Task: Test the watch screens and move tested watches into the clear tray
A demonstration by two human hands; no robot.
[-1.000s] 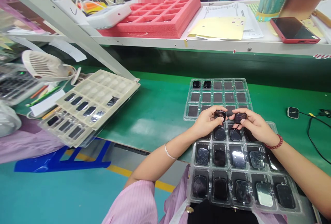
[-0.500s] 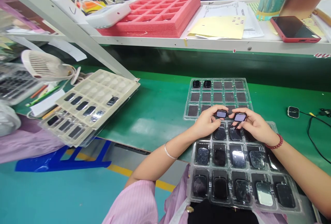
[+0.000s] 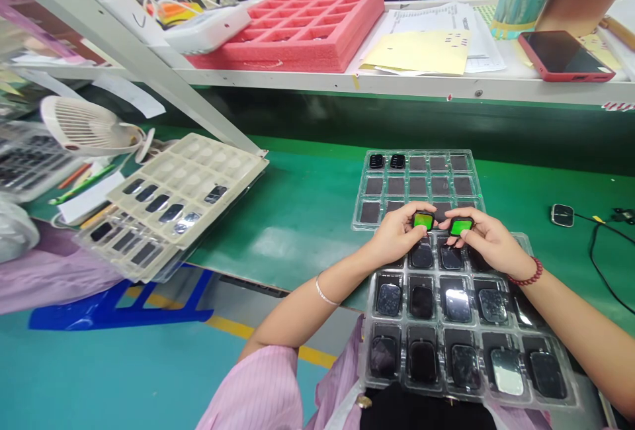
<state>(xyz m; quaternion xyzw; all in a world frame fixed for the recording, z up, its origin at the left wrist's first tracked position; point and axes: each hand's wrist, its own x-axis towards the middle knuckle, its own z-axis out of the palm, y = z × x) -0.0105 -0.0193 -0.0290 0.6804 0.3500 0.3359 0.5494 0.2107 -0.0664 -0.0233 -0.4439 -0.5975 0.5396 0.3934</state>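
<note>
Between the thumb and fingers of my left hand (image 3: 399, 230) is a small black smartwatch body (image 3: 423, 219), its screen lit yellow-green with the thumb on its lower part. My right hand (image 3: 489, 237) grips a second smartwatch body (image 3: 461, 226) with a bright green screen, thumb at its lower edge. Both are held side by side above a clear plastic tray (image 3: 366, 350) whose pockets hold several dark watch faces. Just beyond my hands lies another clear tray (image 3: 355, 208), with two black watch bodies (image 3: 387, 161) in its far left pockets.
Cream trays (image 3: 198, 218) with several dark pieces lie at left, near a white fan (image 3: 84, 127). A watch (image 3: 562, 215) and a black cable (image 3: 592, 255) are on the right. On the shelf (image 3: 307, 81) above sit a red foam tray (image 3: 354, 36), papers (image 3: 421, 51) and a phone (image 3: 565, 56).
Both held screens have turned from pale lilac to yellow-green and green. My left thumb has moved up onto its screen; the hands otherwise stay in nearly the same place.
</note>
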